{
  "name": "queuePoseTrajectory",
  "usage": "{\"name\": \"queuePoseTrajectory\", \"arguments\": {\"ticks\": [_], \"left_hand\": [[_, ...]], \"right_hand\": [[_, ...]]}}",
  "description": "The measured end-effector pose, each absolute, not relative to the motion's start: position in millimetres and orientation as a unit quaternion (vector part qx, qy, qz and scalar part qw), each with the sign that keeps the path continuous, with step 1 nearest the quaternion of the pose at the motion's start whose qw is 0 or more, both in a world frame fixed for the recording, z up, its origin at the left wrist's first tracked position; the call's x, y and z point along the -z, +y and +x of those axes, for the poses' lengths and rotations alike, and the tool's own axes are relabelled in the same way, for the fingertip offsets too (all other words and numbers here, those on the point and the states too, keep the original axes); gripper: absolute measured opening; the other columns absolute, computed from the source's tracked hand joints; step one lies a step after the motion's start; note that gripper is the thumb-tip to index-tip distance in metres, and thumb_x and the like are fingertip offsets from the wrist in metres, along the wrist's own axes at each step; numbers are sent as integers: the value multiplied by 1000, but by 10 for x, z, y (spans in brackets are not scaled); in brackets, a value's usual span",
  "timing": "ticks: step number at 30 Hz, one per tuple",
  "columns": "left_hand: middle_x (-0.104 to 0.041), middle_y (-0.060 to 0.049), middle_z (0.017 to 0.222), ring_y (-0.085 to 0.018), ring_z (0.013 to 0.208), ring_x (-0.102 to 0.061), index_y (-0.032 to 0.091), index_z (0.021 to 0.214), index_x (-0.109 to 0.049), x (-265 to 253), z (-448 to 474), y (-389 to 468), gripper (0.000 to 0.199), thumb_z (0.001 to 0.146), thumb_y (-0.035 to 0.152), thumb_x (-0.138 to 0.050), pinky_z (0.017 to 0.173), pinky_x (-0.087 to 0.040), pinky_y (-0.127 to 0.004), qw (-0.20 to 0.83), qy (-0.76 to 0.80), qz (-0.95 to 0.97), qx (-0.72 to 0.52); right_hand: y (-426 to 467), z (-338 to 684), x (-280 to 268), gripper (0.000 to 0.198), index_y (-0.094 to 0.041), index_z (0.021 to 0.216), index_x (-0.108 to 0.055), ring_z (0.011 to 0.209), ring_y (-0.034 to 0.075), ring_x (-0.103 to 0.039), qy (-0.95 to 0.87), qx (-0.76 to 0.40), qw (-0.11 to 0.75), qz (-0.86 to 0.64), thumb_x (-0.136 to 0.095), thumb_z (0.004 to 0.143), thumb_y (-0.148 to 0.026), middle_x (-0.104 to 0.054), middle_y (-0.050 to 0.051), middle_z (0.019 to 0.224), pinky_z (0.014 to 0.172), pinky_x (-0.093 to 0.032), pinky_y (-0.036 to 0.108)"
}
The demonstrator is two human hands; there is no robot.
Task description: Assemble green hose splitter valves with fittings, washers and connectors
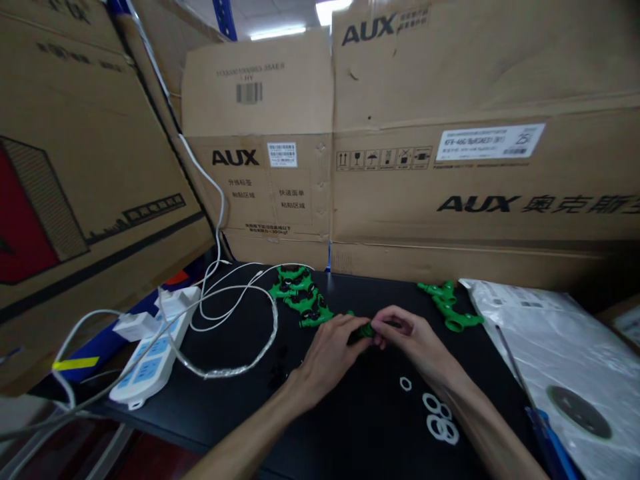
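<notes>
Both hands meet over the middle of the black table. My left hand point(333, 343) is closed on a green plastic fitting point(367, 331), most of which its fingers hide. My right hand point(405, 333) pinches at the right end of the same fitting; whether a small part sits between those fingertips is hidden. Behind my left hand lies a cluster of green fittings with black parts point(303, 297). Farther right are more green fittings point(450, 307). Several white ring washers point(440, 420) lie beside my right forearm, with a single white washer point(405, 384) nearer the hands.
A white power strip point(150, 360) with plugs and looping white cables point(235, 370) occupies the left. Small black parts point(280, 367) lie by my left wrist. At right are a plastic-wrapped package point(565, 360) and a blue-handled screwdriver point(550, 440). Cardboard boxes point(280, 227) wall the back.
</notes>
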State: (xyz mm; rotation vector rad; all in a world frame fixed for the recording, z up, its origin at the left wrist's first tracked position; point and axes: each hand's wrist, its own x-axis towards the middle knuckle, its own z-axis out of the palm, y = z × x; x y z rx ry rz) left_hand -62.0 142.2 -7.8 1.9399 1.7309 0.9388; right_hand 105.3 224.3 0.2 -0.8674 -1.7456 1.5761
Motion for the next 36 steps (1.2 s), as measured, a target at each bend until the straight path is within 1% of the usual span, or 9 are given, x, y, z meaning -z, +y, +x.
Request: {"name": "queuePoseTrajectory", "arguments": {"ticks": [5, 9, 11, 13, 18, 23, 26, 30, 36], "left_hand": [[-78, -4, 106, -21, 97, -72, 22, 110, -76, 88, -636, 1445, 21, 93, 17, -65, 91, -55, -32, 301, 568, 644, -415], [-80, -5, 103, -22, 96, -73, 21, 112, -77, 117, -640, 1425, 26, 95, 37, -66, 86, -55, -31, 419, 542, 575, -447], [-80, -6, 101, -23, 96, -73, 20, 111, -78, 154, -636, 1424, 36, 91, 49, -70, 84, -55, -32, 423, 565, 543, -455], [-80, -6, 99, -23, 94, -73, 19, 108, -77, 196, -623, 1424, 40, 88, 53, -72, 84, -54, -32, 416, 572, 522, -477], [-79, -5, 97, -21, 95, -72, 18, 99, -76, 278, -585, 1426, 29, 89, 45, -75, 89, -53, -32, 452, 516, 492, -536], [-77, -5, 93, -21, 92, -71, 17, 91, -74, 321, -573, 1447, 30, 85, 46, -79, 90, -55, -37, 495, 489, 447, -562], [-76, -6, 94, -24, 101, -71, 16, 84, -72, 322, -564, 1460, 33, 80, 47, -82, 97, -54, -42, 514, 471, 425, -578], [-76, -10, 111, -27, 113, -69, 15, 83, -70, 311, -552, 1459, 36, 76, 47, -85, 101, -54, -46, 557, 436, 386, -592], [-73, -14, 124, -31, 130, -61, 14, 86, -73, 244, -542, 1424, 28, 83, 40, -81, 106, -53, -47, 581, 424, 353, -599]], "right_hand": [[2191, 1026, 76, 47, -16, 92, -70, 66, 17, -65, -625, -615, 330, -351, -81, 74, -58, -68, 3, 74, 65, -53, 32], [2144, 1056, 105, 45, -17, 96, -75, 74, 18, -68, -600, -627, 324, -377, -84, 73, -54, -73, 5, 77, 71, -54, 30], [2124, 1061, 126, 42, -18, 95, -77, 78, 19, -70, -589, -632, 325, -385, -85, 72, -52, -75, 6, 83, 72, -55, 29], [2100, 1058, 150, 40, -19, 94, -77, 80, 19, -71, -581, -636, 327, -388, -86, 72, -50, -76, 5, 84, 73, -56, 28], [2037, 1045, 191, 35, -20, 91, -78, 84, 18, -72, -560, -646, 335, -396, -86, 74, -48, -78, 6, 89, 78, -57, 27], [2006, 1046, 222, 28, -22, 93, -81, 98, 20, -72, -530, -658, 362, -394, -86, 75, -44, -78, 7, 103, 89, -57, 30], [1996, 1042, 227, 24, -23, 90, -82, 91, 19, -72, -529, -657, 381, -379, -86, 76, -42, -78, 6, 99, 85, -57, 29], [1967, 1032, 208, 19, -24, 86, -83, 81, 15, -70, -530, -650, 404, -365, -86, 76, -40, -78, 4, 91, 79, -57, 25], [1934, 1006, 217, 17, -26, 86, -84, 78, 14, -69, -523, -643, 427, -361, -87, 75, -39, -77, 3, 91, 78, -56, 25]]}}
